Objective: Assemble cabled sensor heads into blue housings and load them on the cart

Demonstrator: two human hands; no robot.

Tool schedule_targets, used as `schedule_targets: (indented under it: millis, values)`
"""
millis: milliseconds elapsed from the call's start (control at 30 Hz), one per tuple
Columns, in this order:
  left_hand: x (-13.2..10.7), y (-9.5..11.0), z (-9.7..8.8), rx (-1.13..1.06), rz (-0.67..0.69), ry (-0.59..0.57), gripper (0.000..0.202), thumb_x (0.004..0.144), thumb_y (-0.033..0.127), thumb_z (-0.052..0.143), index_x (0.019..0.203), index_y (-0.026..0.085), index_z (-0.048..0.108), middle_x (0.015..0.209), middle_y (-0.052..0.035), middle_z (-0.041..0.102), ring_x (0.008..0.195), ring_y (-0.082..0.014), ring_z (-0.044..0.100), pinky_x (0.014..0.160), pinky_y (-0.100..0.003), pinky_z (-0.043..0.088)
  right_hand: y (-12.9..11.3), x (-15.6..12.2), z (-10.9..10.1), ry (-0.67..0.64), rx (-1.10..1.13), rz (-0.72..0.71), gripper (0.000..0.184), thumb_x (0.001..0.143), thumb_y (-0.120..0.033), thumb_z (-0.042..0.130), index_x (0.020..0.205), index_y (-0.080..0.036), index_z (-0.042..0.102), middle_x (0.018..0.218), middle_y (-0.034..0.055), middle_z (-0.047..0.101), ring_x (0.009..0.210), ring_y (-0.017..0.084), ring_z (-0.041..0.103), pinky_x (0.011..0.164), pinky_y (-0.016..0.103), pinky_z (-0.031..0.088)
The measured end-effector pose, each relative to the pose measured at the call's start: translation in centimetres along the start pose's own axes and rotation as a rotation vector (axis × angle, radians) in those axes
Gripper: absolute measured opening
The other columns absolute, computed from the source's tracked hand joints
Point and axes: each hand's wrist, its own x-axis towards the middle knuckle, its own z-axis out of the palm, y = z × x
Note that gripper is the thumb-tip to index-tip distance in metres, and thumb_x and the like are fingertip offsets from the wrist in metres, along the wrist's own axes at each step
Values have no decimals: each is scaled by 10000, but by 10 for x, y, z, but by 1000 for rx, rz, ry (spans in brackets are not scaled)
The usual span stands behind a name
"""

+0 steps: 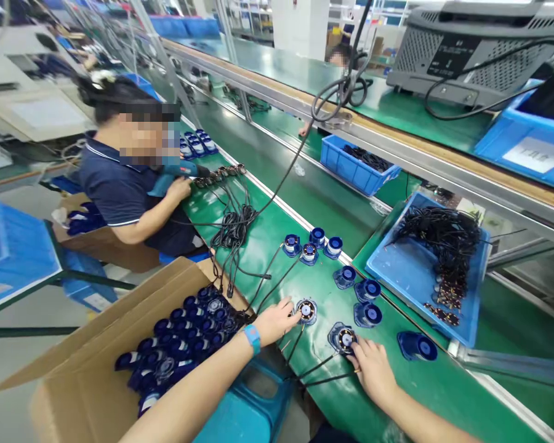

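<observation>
My left hand (274,321) has its fingers closed at the left edge of a blue plastic housing (306,312), which has a round dark board with gold-coloured spots in its top. To the right, my right hand (373,364) pinches the edge of a similar round circuit board (346,339), seated in or on another blue housing (333,339). Black cables (321,368) run from these boards over the near table edge. Behind my hands stand several blue housings, among them one (368,314) and another with a board (309,252). A single housing (418,346) lies to the right.
A cardboard box (83,375) with several blue housings stands at left, beside a teal stool (240,409). A blue tray (397,280) holds cabled boards at right. Bundled black cables (235,226) lie on the green table. A co-worker (120,178) holds a power drill (173,175).
</observation>
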Motion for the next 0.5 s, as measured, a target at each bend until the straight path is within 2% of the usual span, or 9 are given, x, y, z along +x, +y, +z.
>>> schedule_targets:
  millis: [100, 233, 400, 500]
  values:
    - [6, 6, 0, -28, -14, 18, 341, 968, 260, 539, 1305, 214, 529, 1139, -142, 595, 1239, -320, 517, 779, -365, 580, 5, 4, -4, -3, 31, -77, 209, 1018, -242, 475, 867, -192, 612, 916, 72, 678, 831, 215, 561, 755, 337, 354]
    - [2, 23, 1, -20, -58, 73, 249, 974, 372, 554, 1151, 204, 598, 1000, -108, 600, 1033, -275, 562, 674, -318, 539, 3, -3, -6, 53, 31, -106, 300, 1031, -302, 441, 785, -199, 578, 776, 54, 634, 741, 212, 559, 701, 324, 349]
    - [-20, 55, -3, 11, -196, 212, 142, 970, 324, 569, 990, 201, 636, 927, -82, 603, 956, -239, 567, 612, -267, 488, 1, -55, 2, 169, 25, -148, 279, 1013, -384, 479, 826, -230, 618, 787, 48, 677, 725, 221, 642, 635, 307, 431]
    - [-52, 80, -10, 15, -299, 311, 131, 949, 315, 614, 907, 194, 639, 924, -68, 628, 931, -225, 582, 614, -270, 508, -3, -97, -2, 234, 72, -172, 273, 982, -410, 520, 790, -244, 623, 717, 34, 658, 637, 211, 646, 542, 293, 454]
